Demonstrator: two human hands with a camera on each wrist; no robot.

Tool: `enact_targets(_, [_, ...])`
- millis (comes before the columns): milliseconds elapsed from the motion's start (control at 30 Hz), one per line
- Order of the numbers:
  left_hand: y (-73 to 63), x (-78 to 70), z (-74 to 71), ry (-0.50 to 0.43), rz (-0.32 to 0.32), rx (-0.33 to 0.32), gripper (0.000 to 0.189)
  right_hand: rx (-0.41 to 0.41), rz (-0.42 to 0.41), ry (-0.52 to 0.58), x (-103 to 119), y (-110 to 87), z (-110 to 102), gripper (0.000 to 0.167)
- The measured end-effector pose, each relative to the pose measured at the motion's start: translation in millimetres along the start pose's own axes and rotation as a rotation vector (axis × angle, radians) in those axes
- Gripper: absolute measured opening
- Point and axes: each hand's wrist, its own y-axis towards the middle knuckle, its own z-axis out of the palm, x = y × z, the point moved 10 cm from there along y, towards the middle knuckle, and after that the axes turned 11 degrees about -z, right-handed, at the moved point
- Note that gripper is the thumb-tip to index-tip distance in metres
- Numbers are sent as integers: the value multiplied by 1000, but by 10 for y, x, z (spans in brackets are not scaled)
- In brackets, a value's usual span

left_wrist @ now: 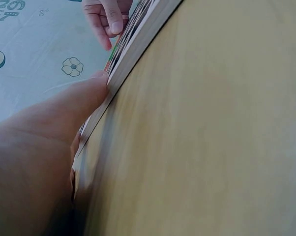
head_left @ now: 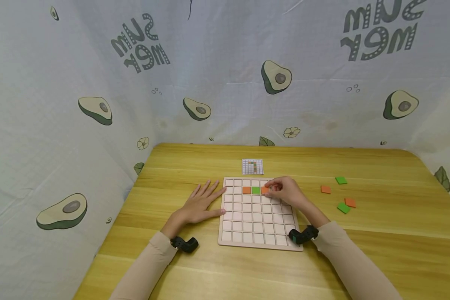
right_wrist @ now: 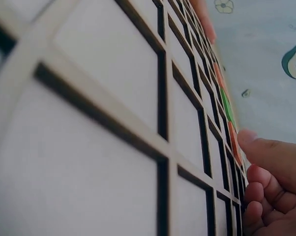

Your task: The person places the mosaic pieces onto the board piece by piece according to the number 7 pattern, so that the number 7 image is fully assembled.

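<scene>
A light wooden grid board (head_left: 253,228) lies on the table. In one of its upper rows sit an orange tile (head_left: 246,190), a green tile (head_left: 256,190) and a second orange tile (head_left: 264,190), side by side. My right hand (head_left: 286,191) pinches that second orange tile at its cell, thumb (right_wrist: 260,147) at its edge and the other fingers curled. Flat on the table at the board's left side, my left hand (head_left: 200,206) has its fingers spread; thumb and fingertips touch the board's edge.
Behind the board lies a small pattern card (head_left: 253,166) with a printed grid. Right of the board are loose tiles: green (head_left: 341,180), orange (head_left: 325,189), and an orange one (head_left: 350,202) beside a green one (head_left: 343,208). A printed cloth (head_left: 225,91) hangs around the table (head_left: 187,275).
</scene>
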Motion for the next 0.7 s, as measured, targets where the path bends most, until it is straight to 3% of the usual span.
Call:
enact_targets(367, [-27, -28, -40, -14, 18, -11, 79, -83, 18, 4, 8, -130, -344, 30])
enact_targets(700, [0, -8, 3, -2, 11, 9, 79, -97, -17, 49, 96, -434, -633, 33])
